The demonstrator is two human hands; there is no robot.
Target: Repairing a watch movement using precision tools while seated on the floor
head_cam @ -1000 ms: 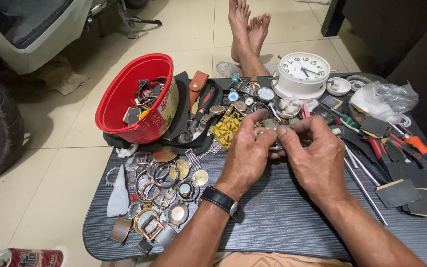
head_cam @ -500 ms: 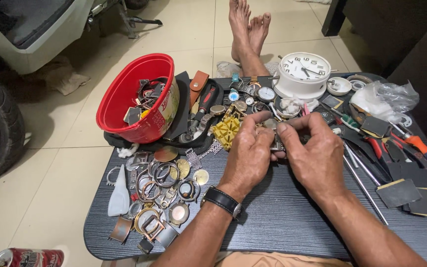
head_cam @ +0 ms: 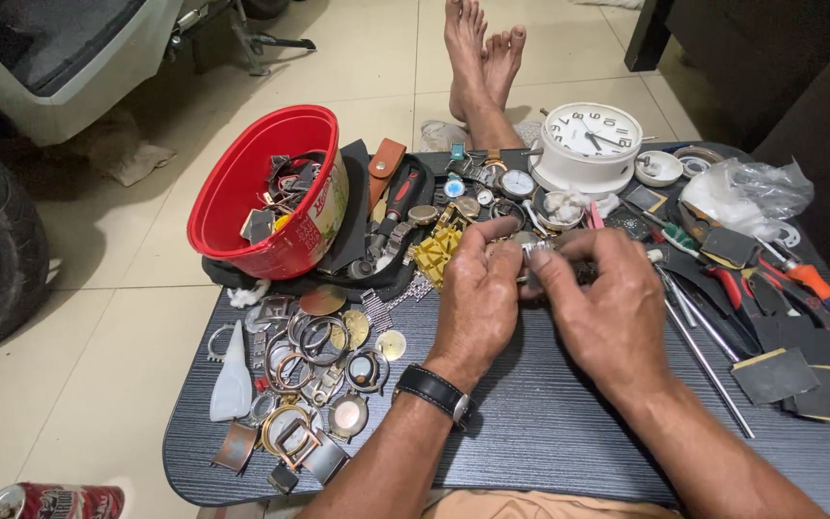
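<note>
- Nearest us, at the bottom left on the floor, we see a red drink can [head_cam: 55, 502] lying on its side.
- On the near left of the dark wood-grain counter [head_cam: 569, 432] we find a cluster of watch cases and rings [head_cam: 314, 384], with a pale plastic piece [head_cam: 233, 380] at its left edge.
- Our left hand [head_cam: 477, 303], with a black-strapped wristwatch [head_cam: 436, 393] on its wrist, and our right hand [head_cam: 607, 312] meet over the middle of the counter.
- Both hands are pressed close together, fingertips pinching a small metal watch part [head_cam: 535, 247] between them; it sits just above the counter, mostly hidden by the fingers.
- To the right, we see squares of dark sandpaper [head_cam: 780, 373], thin metal rods [head_cam: 708, 351] and red-handled pliers [head_cam: 737, 288].
- Further left stands a red plastic bowl [head_cam: 242, 192] full of watch pieces, resting on a black cloth [head_cam: 357, 216].
- Just beyond the hands lies a yellow plastic piece [head_cam: 434, 252].
- At the far side, a white round clock [head_cam: 590, 144] stands, with a crumpled clear bag [head_cam: 751, 197] to its right.
- Beyond the counter, bare feet [head_cam: 482, 53] rest on the tiled floor [head_cam: 98, 317].
</note>
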